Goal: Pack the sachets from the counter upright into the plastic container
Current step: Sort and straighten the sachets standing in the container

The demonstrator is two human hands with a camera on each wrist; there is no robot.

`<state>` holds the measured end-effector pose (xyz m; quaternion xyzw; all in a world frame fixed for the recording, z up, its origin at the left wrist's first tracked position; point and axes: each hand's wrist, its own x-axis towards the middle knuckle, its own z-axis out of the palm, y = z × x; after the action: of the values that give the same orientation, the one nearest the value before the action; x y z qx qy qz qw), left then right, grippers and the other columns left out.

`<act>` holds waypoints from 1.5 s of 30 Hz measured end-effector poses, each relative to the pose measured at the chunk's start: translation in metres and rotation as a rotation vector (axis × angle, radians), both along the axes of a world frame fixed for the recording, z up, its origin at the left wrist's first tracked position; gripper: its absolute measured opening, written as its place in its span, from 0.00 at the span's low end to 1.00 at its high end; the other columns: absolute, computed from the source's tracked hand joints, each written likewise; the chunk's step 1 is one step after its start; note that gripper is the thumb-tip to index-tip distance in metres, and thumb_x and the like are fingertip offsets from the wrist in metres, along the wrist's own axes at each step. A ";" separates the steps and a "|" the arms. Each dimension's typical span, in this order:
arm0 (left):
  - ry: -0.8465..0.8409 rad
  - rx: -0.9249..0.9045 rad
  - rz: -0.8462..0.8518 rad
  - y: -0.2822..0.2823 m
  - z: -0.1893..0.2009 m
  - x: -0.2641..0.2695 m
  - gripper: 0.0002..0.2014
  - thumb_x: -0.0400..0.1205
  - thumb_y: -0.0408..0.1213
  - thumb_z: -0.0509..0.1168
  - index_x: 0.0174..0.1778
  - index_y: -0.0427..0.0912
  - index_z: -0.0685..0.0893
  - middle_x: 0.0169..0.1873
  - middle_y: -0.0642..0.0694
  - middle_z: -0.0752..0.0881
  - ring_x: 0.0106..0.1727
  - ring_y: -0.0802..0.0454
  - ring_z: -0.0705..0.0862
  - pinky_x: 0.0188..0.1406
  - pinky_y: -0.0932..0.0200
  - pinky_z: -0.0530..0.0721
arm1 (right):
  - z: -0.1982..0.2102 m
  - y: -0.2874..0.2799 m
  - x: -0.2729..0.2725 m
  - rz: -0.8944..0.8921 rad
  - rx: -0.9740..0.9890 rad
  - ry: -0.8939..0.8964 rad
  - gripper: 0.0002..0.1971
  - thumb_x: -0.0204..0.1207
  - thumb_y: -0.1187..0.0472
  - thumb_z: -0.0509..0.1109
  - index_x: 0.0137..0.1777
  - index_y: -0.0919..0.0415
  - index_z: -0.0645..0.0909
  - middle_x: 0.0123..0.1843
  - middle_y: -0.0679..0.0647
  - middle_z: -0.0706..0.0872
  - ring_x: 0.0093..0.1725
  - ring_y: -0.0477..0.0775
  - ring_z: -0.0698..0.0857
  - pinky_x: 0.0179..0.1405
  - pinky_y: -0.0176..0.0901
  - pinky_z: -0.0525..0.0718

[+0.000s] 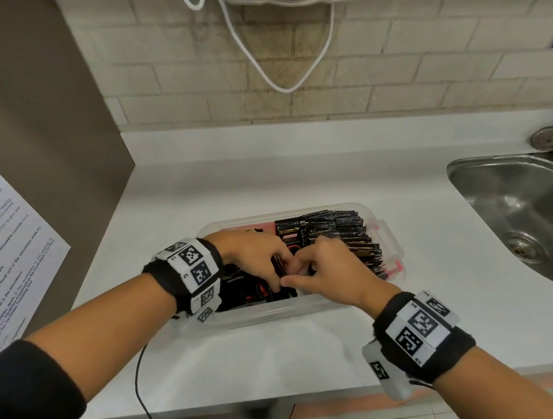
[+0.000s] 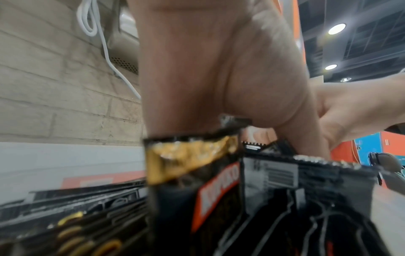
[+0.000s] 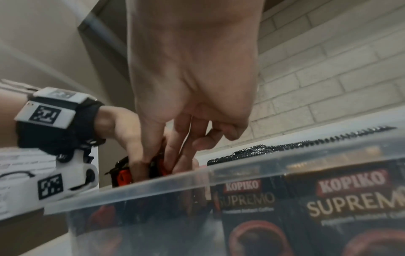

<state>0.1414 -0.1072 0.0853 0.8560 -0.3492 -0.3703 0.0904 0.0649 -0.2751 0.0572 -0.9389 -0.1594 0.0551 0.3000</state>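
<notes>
A clear plastic container (image 1: pixel 317 304) sits on the white counter, and its near rim (image 3: pixel 285 161) fills the right wrist view. Black Kopiko sachets (image 1: pixel 343 232) stand upright in a packed row along its right side; more black sachets (image 1: pixel 243 289) lie in the left part. My left hand (image 1: pixel 256 259) and right hand (image 1: pixel 319 266) meet inside the container, both with fingers curled round a small bunch of black and red sachets (image 3: pixel 122 173). In the left wrist view the held sachets (image 2: pixel 197 173) stand upright under the palm. The fingertips are hidden among the packets.
A steel sink (image 1: pixel 523 212) is set into the counter at the right, with a strainer (image 1: pixel 547 137) behind it. A brown panel (image 1: pixel 35 133) with a printed notice walls the left side. A white cable (image 1: pixel 285 87) hangs over the brick wall. A thin black cord (image 1: pixel 139 380) crosses the counter's front edge.
</notes>
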 end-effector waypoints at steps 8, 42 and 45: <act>0.000 0.028 -0.002 -0.004 -0.006 0.000 0.13 0.76 0.55 0.75 0.53 0.60 0.83 0.53 0.58 0.85 0.57 0.56 0.82 0.55 0.61 0.78 | 0.013 0.001 -0.007 -0.041 0.098 0.169 0.10 0.74 0.63 0.79 0.55 0.56 0.87 0.44 0.48 0.91 0.40 0.43 0.86 0.47 0.35 0.84; -0.142 -0.018 -0.005 0.005 -0.016 -0.004 0.23 0.77 0.72 0.64 0.54 0.61 0.91 0.34 0.58 0.81 0.51 0.58 0.74 0.65 0.53 0.61 | 0.018 -0.039 0.009 -0.191 0.742 0.038 0.11 0.76 0.81 0.70 0.43 0.65 0.87 0.49 0.54 0.91 0.49 0.45 0.88 0.52 0.34 0.83; -0.072 -0.115 0.088 0.010 -0.007 -0.006 0.10 0.76 0.68 0.69 0.33 0.73 0.87 0.31 0.65 0.83 0.43 0.68 0.78 0.47 0.69 0.68 | 0.011 -0.042 0.009 -0.209 0.787 0.014 0.10 0.74 0.80 0.73 0.43 0.65 0.89 0.57 0.58 0.90 0.59 0.53 0.88 0.58 0.49 0.88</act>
<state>0.1357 -0.0972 0.0778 0.8766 -0.3351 -0.3144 0.1431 0.0736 -0.3173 0.0683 -0.7630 -0.0700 -0.0345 0.6416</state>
